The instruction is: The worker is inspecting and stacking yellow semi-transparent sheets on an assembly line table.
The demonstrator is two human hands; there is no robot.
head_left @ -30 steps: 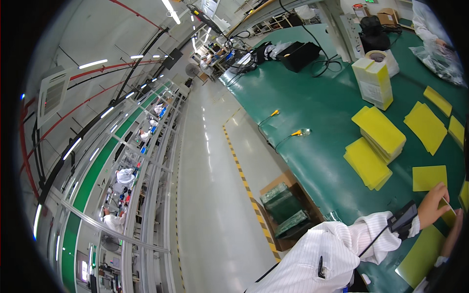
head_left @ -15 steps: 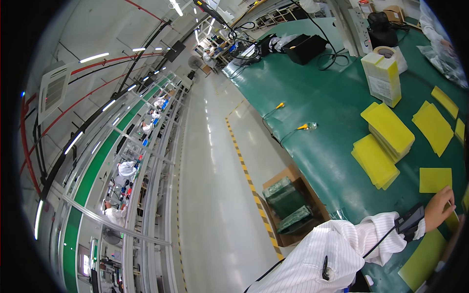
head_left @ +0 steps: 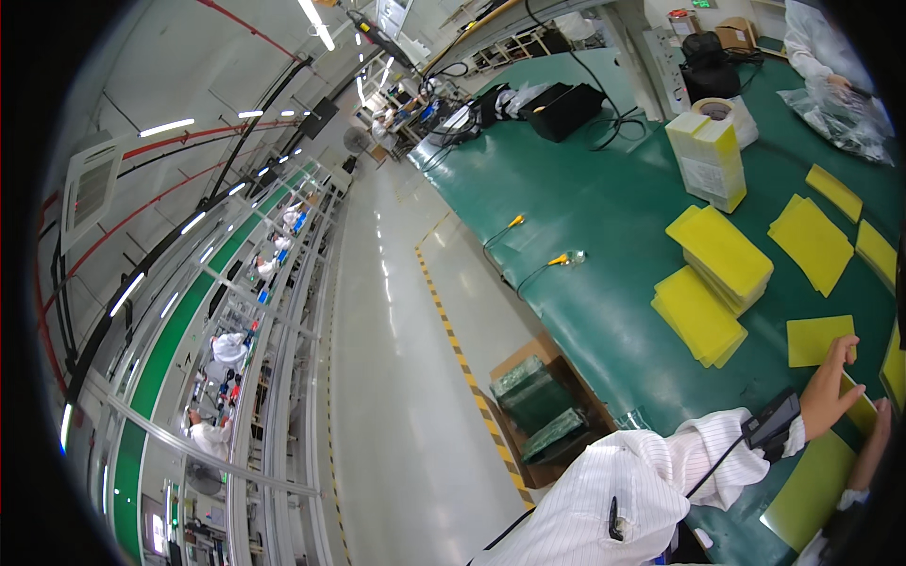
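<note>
At the right edge of the table, my left hand (head_left: 830, 389) is closed on a small yellow sheet (head_left: 861, 411), its fingers bent at the sheet's upper edge. Close to the dark rim of the picture, my right hand (head_left: 872, 447) holds the same sheet from the other side; part of this hand is hard to see. A flat yellow sheet (head_left: 819, 341) lies just beyond my left hand. Under my wrists is a larger yellow-green sheet (head_left: 808, 491). Farther up lie a thick stack of yellow sheets (head_left: 725, 247) and a smaller fanned pile (head_left: 696, 316).
More yellow sheets (head_left: 810, 243) lie to the right. A wrapped block (head_left: 706, 162) stands by a tape roll (head_left: 714, 108). Yellow-tipped cables (head_left: 566, 258) cross the green table (head_left: 604, 311). Below its left edge is a carton (head_left: 596, 420) with green packs. Another person's hand (head_left: 838, 81) is at far right.
The view has shifted, so the table sits farther left. My right hand has come into clearer sight, and the small sheet now shows between both hands.
</note>
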